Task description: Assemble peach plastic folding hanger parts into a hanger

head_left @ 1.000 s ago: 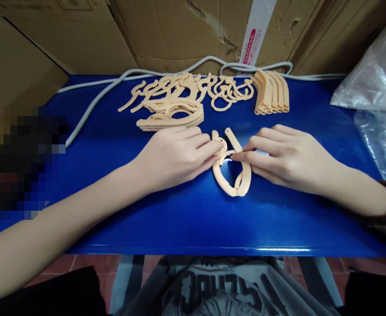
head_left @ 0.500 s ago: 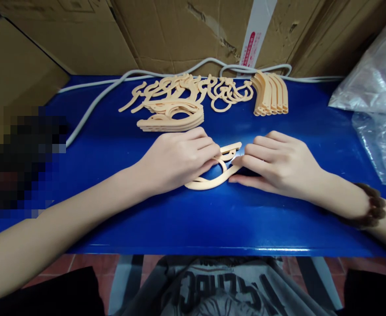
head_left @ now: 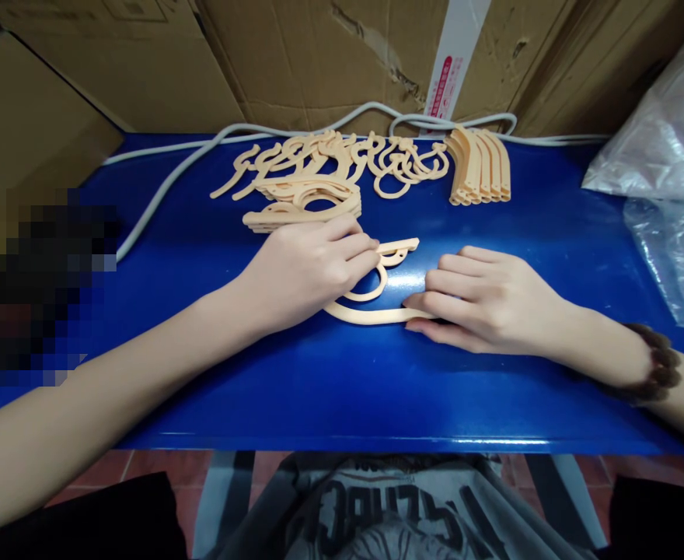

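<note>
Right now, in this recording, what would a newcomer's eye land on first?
First, the two bare hands meeting mid-table: the left hand and right hand both press on a peach curved plastic hanger piece lying flat on the glossy blue table. Behind them, along the far edge, lie rows of matching peach plastic parts and an upright stack of curved peach pieces, with a white cable snaking past cardboard boxes.
</note>
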Available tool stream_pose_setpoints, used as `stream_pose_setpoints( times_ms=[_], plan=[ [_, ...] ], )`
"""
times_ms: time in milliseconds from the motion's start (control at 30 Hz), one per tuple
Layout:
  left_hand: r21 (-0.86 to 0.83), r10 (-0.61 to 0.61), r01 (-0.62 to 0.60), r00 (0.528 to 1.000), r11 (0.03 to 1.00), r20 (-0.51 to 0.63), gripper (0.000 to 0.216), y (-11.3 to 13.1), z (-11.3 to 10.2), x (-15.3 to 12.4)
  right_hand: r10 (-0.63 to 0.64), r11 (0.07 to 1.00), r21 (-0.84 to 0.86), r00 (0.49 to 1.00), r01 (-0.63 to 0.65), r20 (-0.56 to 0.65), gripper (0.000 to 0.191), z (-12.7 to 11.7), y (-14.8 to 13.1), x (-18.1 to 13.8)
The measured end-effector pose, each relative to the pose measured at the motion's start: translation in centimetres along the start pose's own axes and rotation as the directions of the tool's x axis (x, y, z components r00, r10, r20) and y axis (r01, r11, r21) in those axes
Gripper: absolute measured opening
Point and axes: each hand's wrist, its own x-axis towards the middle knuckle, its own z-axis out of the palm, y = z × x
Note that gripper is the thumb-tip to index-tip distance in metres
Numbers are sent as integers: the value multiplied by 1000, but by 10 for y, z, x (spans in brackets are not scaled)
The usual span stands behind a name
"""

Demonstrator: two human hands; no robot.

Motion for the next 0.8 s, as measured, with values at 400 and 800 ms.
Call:
stream_pose_setpoints(
  times_ms=[400, 800],
  plan=[
    [65, 30, -32, 999, 997, 23, 31, 9, -7, 6, 203, 979, -35, 979, -202, 27, 36, -3, 19, -9],
    [-421, -94, 98, 995, 902, 30, 19, 37, -4, 10, 337, 930, -205, 929, -304, 154, 40, -6, 76, 6]
  ],
)
